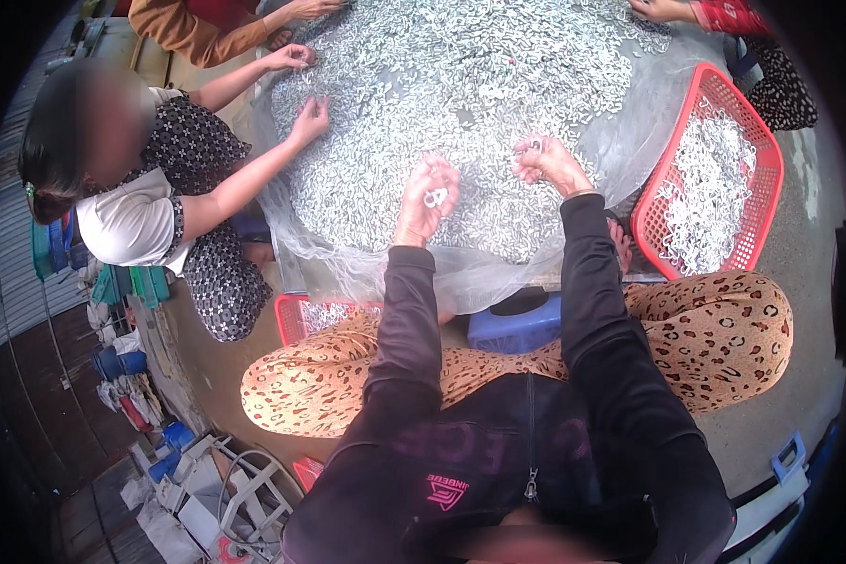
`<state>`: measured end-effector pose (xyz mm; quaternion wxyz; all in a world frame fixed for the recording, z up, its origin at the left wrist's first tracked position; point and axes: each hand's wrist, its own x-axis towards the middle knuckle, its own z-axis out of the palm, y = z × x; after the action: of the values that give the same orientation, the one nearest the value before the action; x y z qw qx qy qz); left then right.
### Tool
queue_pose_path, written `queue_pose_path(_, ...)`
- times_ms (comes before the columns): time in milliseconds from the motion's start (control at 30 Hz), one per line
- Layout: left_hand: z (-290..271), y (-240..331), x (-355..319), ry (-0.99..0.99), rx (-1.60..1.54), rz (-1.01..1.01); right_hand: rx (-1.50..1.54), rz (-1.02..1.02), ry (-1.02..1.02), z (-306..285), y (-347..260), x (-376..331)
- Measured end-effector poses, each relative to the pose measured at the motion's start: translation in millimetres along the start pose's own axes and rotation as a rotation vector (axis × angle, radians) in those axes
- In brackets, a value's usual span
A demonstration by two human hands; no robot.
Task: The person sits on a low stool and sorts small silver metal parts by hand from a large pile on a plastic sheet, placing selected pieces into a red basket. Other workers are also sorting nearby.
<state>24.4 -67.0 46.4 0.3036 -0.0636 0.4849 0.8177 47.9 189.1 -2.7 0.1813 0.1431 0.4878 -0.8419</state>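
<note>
left hand (427, 199) and right hand (545, 160) each pinching a small white part (435, 197) above the heap (423, 94)

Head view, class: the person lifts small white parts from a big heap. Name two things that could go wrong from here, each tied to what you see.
1. The left hand pinches one small white part above the heap of white parts; if dropped, it would likely be lost among identical pieces.
2. The red basket sits tilted at the heap's edge beside the right hand; a knock might spill it.
</note>
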Motion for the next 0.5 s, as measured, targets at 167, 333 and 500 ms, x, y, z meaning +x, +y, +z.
queue_pose_path(167, -7, -56, 7, 0.284, 1.207, 0.126, -0.245, 0.131, 0.143, 8, 14, 13)
queue_pose_path(333, -10, -76, 11, 0.350, 1.488, 0.232, -0.142, 0.017, 0.153, 11, 10, 9)
queue_pose_path(500, -5, -34, 25, 0.291, 0.665, -0.048, 0.050, -0.040, 0.111, 10, -2, 1)
